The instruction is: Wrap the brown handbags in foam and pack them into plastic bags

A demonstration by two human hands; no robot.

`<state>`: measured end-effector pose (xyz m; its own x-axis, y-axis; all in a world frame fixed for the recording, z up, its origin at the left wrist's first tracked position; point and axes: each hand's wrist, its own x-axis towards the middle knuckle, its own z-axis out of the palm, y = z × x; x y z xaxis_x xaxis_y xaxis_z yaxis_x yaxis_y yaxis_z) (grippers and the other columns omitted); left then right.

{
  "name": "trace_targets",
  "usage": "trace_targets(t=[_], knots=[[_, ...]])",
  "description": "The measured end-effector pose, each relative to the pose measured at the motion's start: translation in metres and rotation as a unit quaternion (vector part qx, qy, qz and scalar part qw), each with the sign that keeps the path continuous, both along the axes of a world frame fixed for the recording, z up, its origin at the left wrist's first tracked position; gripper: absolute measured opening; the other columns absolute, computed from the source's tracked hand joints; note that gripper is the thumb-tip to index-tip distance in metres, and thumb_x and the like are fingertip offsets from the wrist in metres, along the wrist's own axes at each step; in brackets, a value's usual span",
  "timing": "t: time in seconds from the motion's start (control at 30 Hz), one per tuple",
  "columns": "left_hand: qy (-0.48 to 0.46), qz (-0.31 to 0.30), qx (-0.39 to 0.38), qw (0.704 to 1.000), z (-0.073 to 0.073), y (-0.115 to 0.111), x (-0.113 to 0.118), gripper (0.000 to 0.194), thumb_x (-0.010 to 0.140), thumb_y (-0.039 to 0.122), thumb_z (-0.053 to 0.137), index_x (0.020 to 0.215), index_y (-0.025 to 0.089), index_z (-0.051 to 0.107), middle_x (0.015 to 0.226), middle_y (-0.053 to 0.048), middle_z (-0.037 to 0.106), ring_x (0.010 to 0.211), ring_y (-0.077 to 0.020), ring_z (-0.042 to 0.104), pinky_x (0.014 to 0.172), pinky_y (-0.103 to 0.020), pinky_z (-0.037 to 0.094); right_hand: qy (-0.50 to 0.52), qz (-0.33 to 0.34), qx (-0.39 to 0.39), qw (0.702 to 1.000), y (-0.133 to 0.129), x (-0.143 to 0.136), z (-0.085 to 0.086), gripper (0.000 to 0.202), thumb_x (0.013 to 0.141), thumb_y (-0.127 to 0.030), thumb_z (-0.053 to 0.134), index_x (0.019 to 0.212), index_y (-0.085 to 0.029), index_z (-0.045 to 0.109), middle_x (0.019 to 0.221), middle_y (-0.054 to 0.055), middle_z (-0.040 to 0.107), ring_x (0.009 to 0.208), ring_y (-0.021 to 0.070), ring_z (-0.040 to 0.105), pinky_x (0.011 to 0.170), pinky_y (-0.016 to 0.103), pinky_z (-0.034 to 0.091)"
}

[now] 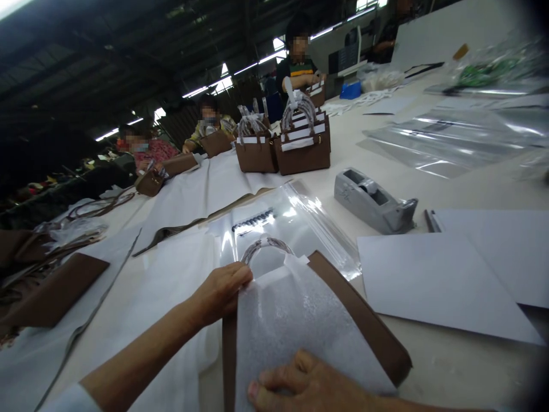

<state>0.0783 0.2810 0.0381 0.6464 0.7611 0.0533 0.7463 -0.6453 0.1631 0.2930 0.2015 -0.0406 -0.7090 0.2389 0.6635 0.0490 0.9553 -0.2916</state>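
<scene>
A brown handbag [364, 309] lies on the table close in front of me, its front largely covered by a white translucent sheet [295, 320]. Wrapped handles [268, 243] stick out at its top, beside a small white piece. My left hand [225, 289] is closed on the bag's upper left corner, at the sheet's edge. Lower down, my right hand [309, 383] rests on the sheet with its fingers apart. Behind the bag lies a clear plastic bag [300, 223] with dark print.
A grey tape dispenser [373, 200] and white paper sheets [437, 280] are on the right. Brown handbags [302, 149] stand farther back. Another brown piece [60, 286] lies at left. Clear plastic bags [446, 137] cover the back right. Several people sit or stand across the table.
</scene>
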Motion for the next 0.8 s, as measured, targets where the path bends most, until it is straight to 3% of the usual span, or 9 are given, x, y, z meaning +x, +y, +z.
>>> trace_targets(t=[0.13, 0.27, 0.37, 0.43, 0.5, 0.57, 0.67, 0.8], knots=[[0.046, 0.029, -0.023, 0.998, 0.000, 0.001, -0.001, 0.018, 0.084, 0.025, 0.044, 0.099, 0.020, 0.051, 0.091, -0.006, 0.055, 0.081, -0.0146, 0.052, 0.067, -0.025, 0.044, -0.031, 0.026, -0.054, 0.998, 0.003, 0.001, 0.000, 0.020, 0.093, -0.031, 0.037, 0.105, -0.021, 0.049, 0.104, -0.006, 0.061, 0.090, 0.0066, 0.053, 0.062, 0.025, 0.036], [0.130, -0.005, -0.044, 0.991, 0.009, 0.010, 0.003, 0.010, 0.081, 0.022, 0.048, 0.080, 0.020, 0.058, 0.088, -0.003, 0.058, 0.077, -0.0132, 0.055, 0.067, -0.023, 0.044, -0.062, 0.055, -0.068, 0.994, 0.007, 0.014, 0.023, 0.017, 0.092, -0.024, 0.038, 0.103, -0.020, 0.051, 0.108, -0.004, 0.060, 0.089, 0.0096, 0.054, 0.069, 0.026, 0.038], [0.130, 0.027, -0.017, 0.991, 0.003, 0.012, 0.007, 0.011, 0.078, 0.017, 0.048, 0.074, 0.017, 0.058, 0.072, -0.002, 0.058, 0.065, -0.0144, 0.055, 0.062, -0.027, 0.044, -0.071, 0.070, -0.092, 0.991, 0.007, 0.023, 0.043, 0.017, 0.089, -0.022, 0.042, 0.100, -0.016, 0.053, 0.110, 0.001, 0.059, 0.092, 0.0125, 0.053, 0.075, 0.026, 0.041], [0.105, 0.057, -0.015, 0.993, -0.003, 0.004, 0.007, 0.011, 0.078, 0.016, 0.048, 0.083, 0.018, 0.058, 0.076, -0.002, 0.059, 0.069, -0.0150, 0.057, 0.064, -0.027, 0.045, -0.055, 0.072, -0.116, 0.989, 0.005, 0.026, 0.048, 0.019, 0.087, -0.016, 0.042, 0.102, -0.014, 0.053, 0.112, 0.005, 0.058, 0.094, 0.0141, 0.053, 0.078, 0.027, 0.041], [0.079, 0.080, -0.012, 0.994, -0.005, -0.017, 0.006, 0.023, 0.080, 0.018, 0.048, 0.102, 0.020, 0.054, 0.092, -0.004, 0.060, 0.084, -0.0158, 0.058, 0.073, -0.028, 0.047, -0.046, 0.070, -0.128, 0.988, 0.001, 0.026, 0.047, 0.023, 0.084, -0.009, 0.040, 0.103, -0.013, 0.053, 0.113, 0.008, 0.057, 0.097, 0.0153, 0.052, 0.081, 0.028, 0.041], [0.012, 0.137, 0.016, 0.990, -0.004, -0.052, 0.008, 0.033, 0.081, 0.017, 0.046, 0.114, 0.021, 0.046, 0.107, -0.006, 0.057, 0.102, -0.0171, 0.053, 0.084, -0.030, 0.045, -0.054, 0.072, -0.123, 0.988, -0.002, 0.026, 0.042, 0.025, 0.082, -0.006, 0.041, 0.103, -0.014, 0.053, 0.115, 0.007, 0.057, 0.099, 0.0164, 0.051, 0.084, 0.031, 0.041], [-0.160, 0.262, 0.064, 0.950, -0.005, -0.122, 0.018, 0.022, 0.082, 0.017, 0.044, 0.103, 0.020, 0.048, 0.117, -0.009, 0.052, 0.115, -0.0198, 0.045, 0.092, -0.035, 0.042, -0.056, 0.085, -0.105, 0.989, -0.004, 0.025, 0.039, 0.024, 0.082, -0.007, 0.044, 0.103, -0.014, 0.052, 0.114, 0.007, 0.057, 0.100, 0.0176, 0.051, 0.084, 0.034, 0.042], [-0.259, 0.321, 0.013, 0.911, -0.021, -0.199, 0.043, 0.016, 0.081, 0.020, 0.050, 0.097, 0.020, 0.049, 0.132, -0.011, 0.040, 0.122, -0.0232, 0.038, 0.099, -0.041, 0.036, -0.043, 0.094, -0.144, 0.984, -0.005, 0.027, 0.043, 0.027, 0.086, -0.007, 0.038, 0.108, -0.016, 0.050, 0.115, 0.006, 0.057, 0.104, 0.0138, 0.050, 0.087, 0.030, 0.043]])
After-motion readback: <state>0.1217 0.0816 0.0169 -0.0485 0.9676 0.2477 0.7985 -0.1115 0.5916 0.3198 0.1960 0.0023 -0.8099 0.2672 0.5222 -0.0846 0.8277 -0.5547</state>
